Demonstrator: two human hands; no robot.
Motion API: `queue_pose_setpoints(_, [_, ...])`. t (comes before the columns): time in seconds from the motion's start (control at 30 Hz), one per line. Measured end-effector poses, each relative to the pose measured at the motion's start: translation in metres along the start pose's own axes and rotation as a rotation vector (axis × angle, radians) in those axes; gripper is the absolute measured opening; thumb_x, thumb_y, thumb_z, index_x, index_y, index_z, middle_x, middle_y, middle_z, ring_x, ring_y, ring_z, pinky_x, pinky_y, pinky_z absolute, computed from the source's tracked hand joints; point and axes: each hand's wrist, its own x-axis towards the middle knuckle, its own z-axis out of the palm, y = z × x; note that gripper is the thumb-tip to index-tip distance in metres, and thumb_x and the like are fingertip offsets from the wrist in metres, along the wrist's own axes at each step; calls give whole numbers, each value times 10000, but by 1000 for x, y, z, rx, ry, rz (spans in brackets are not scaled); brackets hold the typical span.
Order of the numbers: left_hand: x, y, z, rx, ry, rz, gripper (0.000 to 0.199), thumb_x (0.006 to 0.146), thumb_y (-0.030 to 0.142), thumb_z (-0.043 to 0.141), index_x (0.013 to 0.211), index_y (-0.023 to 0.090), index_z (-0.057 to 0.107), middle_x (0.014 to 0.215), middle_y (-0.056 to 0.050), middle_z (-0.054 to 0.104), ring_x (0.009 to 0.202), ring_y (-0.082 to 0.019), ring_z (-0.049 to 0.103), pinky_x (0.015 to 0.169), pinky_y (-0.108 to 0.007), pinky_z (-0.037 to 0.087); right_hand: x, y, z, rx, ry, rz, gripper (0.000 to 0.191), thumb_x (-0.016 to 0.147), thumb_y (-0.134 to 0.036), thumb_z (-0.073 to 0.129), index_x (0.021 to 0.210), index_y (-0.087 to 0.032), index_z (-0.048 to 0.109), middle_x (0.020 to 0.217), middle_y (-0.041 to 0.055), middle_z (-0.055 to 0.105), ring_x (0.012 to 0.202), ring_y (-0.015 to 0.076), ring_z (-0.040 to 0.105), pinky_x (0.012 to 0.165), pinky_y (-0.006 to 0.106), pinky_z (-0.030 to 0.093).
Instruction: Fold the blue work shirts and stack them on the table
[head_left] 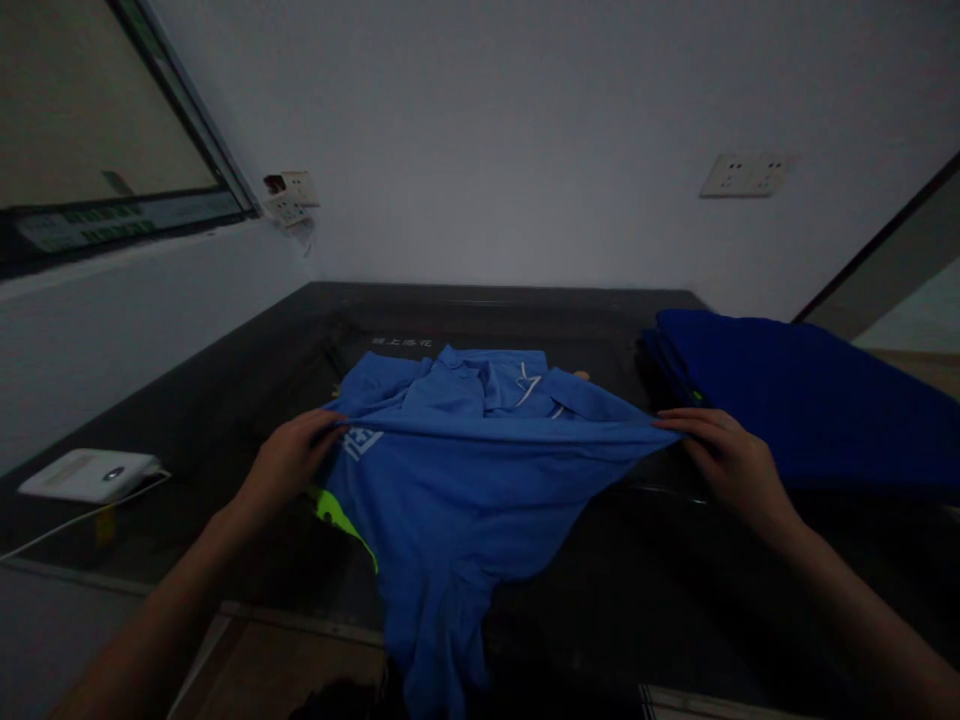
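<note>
A blue shirt point(480, 480) with white trim and a white print lies partly on the dark table, its lower part hanging over the front edge toward me. My left hand point(296, 450) pinches the fabric at its left side, near the white print. On the opposite side, my right hand point(724, 455) grips a corner between thumb and fingers. The cloth is stretched into a straight fold between both hands. Behind that fold the collar area lies bunched. A bright yellow-green patch point(337, 515) shows below my left hand.
Folded dark-blue cloth point(802, 400) is stacked at the right of the dark table point(247, 400). A white device point(90, 475) with a cable lies at the left. Wall sockets point(744, 175) are on the back wall, and a window point(112, 110) is at upper left.
</note>
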Motion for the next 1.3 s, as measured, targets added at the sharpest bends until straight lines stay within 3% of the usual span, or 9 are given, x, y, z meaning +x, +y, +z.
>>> queue_pose_setpoints(0.1, [6, 1, -5, -57, 20, 14, 419, 859, 530, 418, 994, 232, 680, 1070, -69, 710, 1000, -265, 645, 948, -390, 485, -10, -9, -10, 24, -8, 5, 264, 881, -233, 451, 977, -240, 696, 1101, 61, 676, 1059, 235, 616, 950, 437, 488])
queue_pose_setpoints(0.27, [3, 5, -4, -142, -28, 44, 468, 854, 585, 436, 966, 214, 700, 1012, -66, 731, 930, -258, 677, 888, -362, 527, -23, -7, -11, 169, -136, 44, 222, 873, -255, 471, 969, -239, 671, 1116, 58, 673, 1048, 225, 632, 928, 405, 507])
queue_pose_setpoints(0.4, [7, 4, 0, -115, 37, 19, 454, 855, 539, 441, 1003, 198, 702, 1065, -65, 723, 981, -254, 669, 938, -358, 505, -15, -9, -8, 239, -178, 80, 211, 868, -283, 486, 970, -222, 659, 1023, 77, 680, 977, 218, 644, 909, 385, 509])
queue_pose_setpoints(0.53, [16, 0, -1, -104, 52, -13, 446, 838, 489, 436, 1031, 184, 697, 1104, -68, 717, 1013, -261, 662, 965, -366, 487, 1, -31, -14, 366, -252, 64, 205, 871, -350, 522, 937, -217, 664, 990, 84, 669, 951, 223, 636, 870, 369, 512])
queue_pose_setpoints(0.7, [22, -20, -6, -91, -108, -25, 456, 805, 453, 437, 1053, 173, 698, 1103, -82, 720, 994, -268, 674, 921, -341, 504, -3, -73, -26, 503, -521, 94, 278, 873, -434, 559, 952, -199, 687, 974, 88, 675, 928, 222, 637, 856, 356, 511])
queue_pose_setpoints(0.93, [35, -24, -21, 29, -67, -136, 434, 888, 330, 350, 1126, 126, 650, 1125, -94, 693, 1040, -249, 641, 939, -340, 464, -18, -145, -12, 622, -1011, -34, 275, 885, -319, 589, 1136, -233, 665, 1117, 59, 670, 1056, 194, 607, 955, 339, 448])
queue_pose_setpoints(1.03, [41, -22, -21, 54, -73, -213, 411, 895, 290, 335, 1135, 149, 637, 1117, -66, 685, 1044, -236, 628, 930, -337, 466, -19, -163, 4, 676, -1130, -101, 345, 844, -228, 643, 1189, -231, 637, 1137, 47, 663, 1043, 172, 610, 945, 309, 444])
queue_pose_setpoints(1.17, [42, -31, -17, 43, -37, -192, 394, 872, 262, 354, 1159, 150, 600, 1202, -67, 638, 1110, -221, 581, 980, -347, 437, -24, -162, 16, 661, -1134, -105, 431, 816, -138, 643, 1234, -236, 610, 1194, 47, 641, 1073, 172, 598, 952, 310, 439])
queue_pose_setpoints(1.3, [29, -43, -19, 89, 98, -185, 412, 864, 355, 407, 1173, 133, 563, 1234, -113, 605, 1187, -256, 509, 1041, -408, 383, -25, -151, 14, 643, -1007, -17, 366, 855, -131, 586, 1207, -222, 622, 1173, 52, 649, 1082, 170, 593, 966, 320, 435])
